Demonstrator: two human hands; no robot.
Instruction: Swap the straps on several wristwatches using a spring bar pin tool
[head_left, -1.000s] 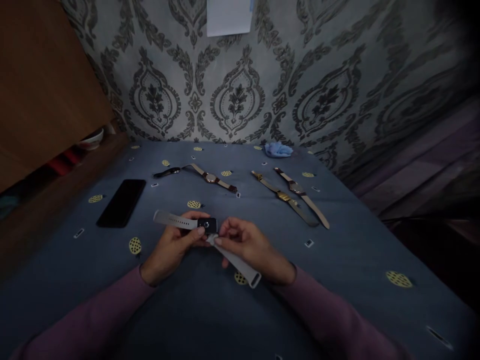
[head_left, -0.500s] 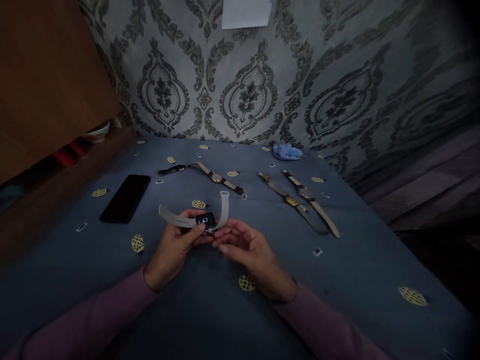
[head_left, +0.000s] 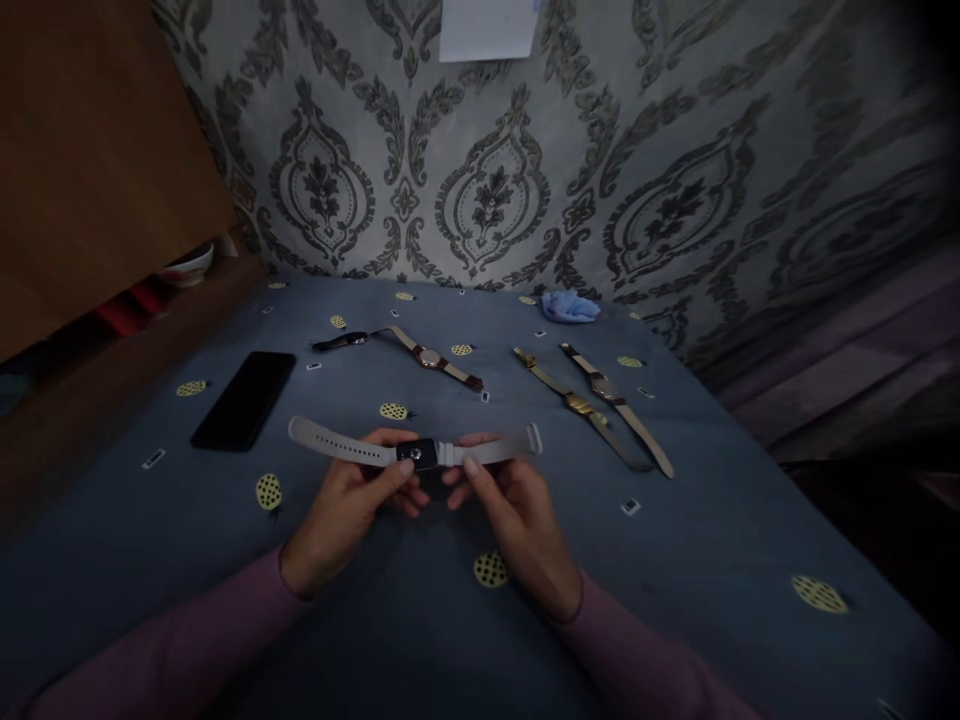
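A smartwatch (head_left: 426, 454) with a dark square face and a pale grey strap is stretched out sideways between my hands, above the table. My left hand (head_left: 352, 500) pinches it at the face, thumb on the front edge and fingers behind. The holed half of the strap points left. My right hand (head_left: 517, 510) grips the other half of the strap close to the face, thumb on top; that half ends in a loop at the right. Parts of the fingers behind the watch are hidden.
A black phone (head_left: 244, 400) lies at left. Behind my hands are a dark band (head_left: 339, 342) and a watch with a brown-and-beige strap (head_left: 430, 358). At right lie a gold watch (head_left: 579, 403) and another strapped watch (head_left: 606, 388). A crumpled blue cloth (head_left: 570, 307) rests near the wall.
My right hand has taken hold of the right half of the strap, which stood curved upward before. It now lies nearly straight out to the right.
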